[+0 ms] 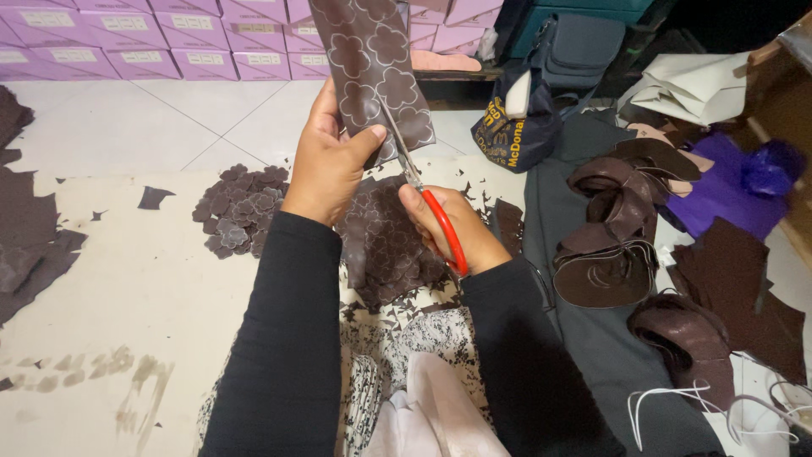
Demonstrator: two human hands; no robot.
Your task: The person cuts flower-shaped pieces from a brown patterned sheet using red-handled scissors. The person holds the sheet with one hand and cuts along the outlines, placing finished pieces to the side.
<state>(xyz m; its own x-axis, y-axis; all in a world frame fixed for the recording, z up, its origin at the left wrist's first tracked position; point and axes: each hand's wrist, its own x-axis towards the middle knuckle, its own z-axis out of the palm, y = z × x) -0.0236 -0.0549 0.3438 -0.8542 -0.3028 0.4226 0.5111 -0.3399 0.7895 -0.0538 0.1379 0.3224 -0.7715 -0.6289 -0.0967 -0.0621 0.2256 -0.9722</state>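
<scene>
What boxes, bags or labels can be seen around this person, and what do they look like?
Stacked boxes: far edge of floor, flat, lilac, each with a pale rectangular label.
Bag: right of the held brown sheet, dark navy, soft, with yellow print.
No screens or signs.

1. Both forearms are seen rising from the bottom centre of the frame, each covered to the wrist by a black sleeve.
2. The left hand is raised at upper centre, with the back of the hand turned toward the camera.
3. Its thumb is pressed across toward the right and the fingers are curled away in a pinch.
4. The right hand is held lower, just right of centre, with the fingers closed in a grip.
</scene>
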